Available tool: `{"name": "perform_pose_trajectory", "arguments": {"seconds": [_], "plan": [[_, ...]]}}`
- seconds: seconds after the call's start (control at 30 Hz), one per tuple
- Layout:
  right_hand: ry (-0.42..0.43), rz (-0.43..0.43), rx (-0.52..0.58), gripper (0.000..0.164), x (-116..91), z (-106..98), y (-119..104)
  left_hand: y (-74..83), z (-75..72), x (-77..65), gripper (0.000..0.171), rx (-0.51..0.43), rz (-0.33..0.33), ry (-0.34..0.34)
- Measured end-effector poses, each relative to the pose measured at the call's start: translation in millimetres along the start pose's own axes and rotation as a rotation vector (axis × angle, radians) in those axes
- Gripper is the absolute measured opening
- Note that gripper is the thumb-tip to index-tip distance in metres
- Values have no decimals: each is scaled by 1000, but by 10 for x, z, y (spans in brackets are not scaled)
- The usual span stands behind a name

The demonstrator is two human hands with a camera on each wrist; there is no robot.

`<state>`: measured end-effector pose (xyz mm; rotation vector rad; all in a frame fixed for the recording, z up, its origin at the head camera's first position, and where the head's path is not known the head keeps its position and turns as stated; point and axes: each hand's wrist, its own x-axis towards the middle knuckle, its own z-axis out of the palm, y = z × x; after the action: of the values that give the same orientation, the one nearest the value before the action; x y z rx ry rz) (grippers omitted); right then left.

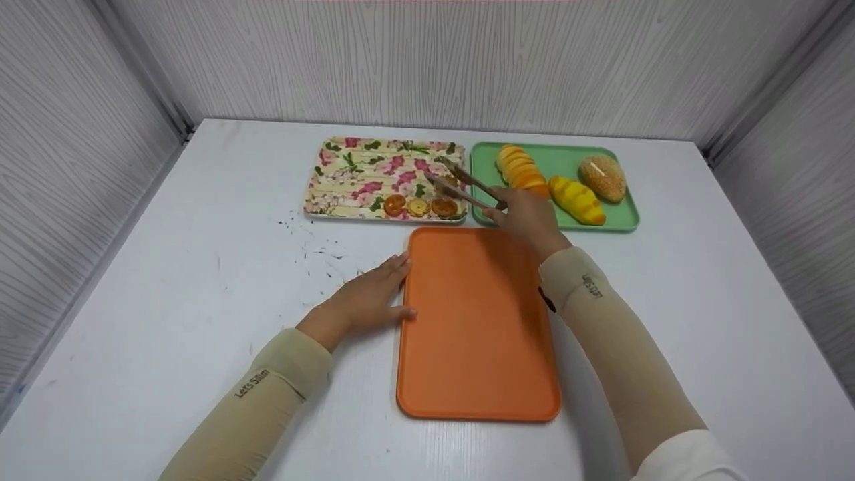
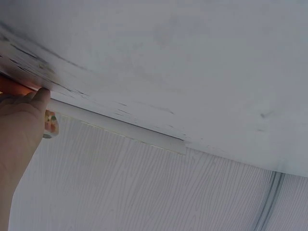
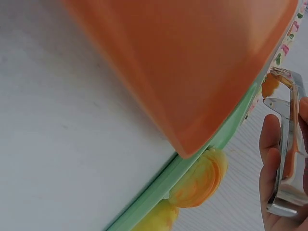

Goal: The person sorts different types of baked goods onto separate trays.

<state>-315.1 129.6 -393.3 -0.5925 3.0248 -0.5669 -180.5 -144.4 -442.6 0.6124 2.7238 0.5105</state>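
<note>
My right hand (image 1: pixel 532 219) grips metal tongs (image 1: pixel 475 182) near their back end. The tongs' arms stand apart over the right side of a floral tray (image 1: pixel 354 190), among several small round cookies (image 1: pixel 419 208). In the right wrist view, an orange-brown piece (image 3: pixel 270 85) shows by the tong tips (image 3: pixel 272 102); whether they touch it I cannot tell. My left hand (image 1: pixel 364 297) rests at the left edge of an orange tray (image 1: pixel 477 327), its thumb on the rim and fingers stretched along the side. Nothing lies on the orange tray.
Right of the floral tray lies a green tray (image 1: pixel 621 224) holding a striped bread roll (image 1: pixel 521 168), a yellow bread (image 1: pixel 578 200) and a seeded bun (image 1: pixel 603 178). Dark marks (image 1: pixel 320 254) spot the white table (image 1: pixel 200 300). Wood-grain panels (image 1: pixel 427 67) enclose the table's back and sides.
</note>
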Motion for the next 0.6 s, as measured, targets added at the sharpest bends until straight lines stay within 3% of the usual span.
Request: {"name": "perform_pose_trajectory", "arguments": {"seconds": [0.6], "plan": [[-11,13,56,56,-3,-32,-8,-12,3,4,92,11,21,11]]}}
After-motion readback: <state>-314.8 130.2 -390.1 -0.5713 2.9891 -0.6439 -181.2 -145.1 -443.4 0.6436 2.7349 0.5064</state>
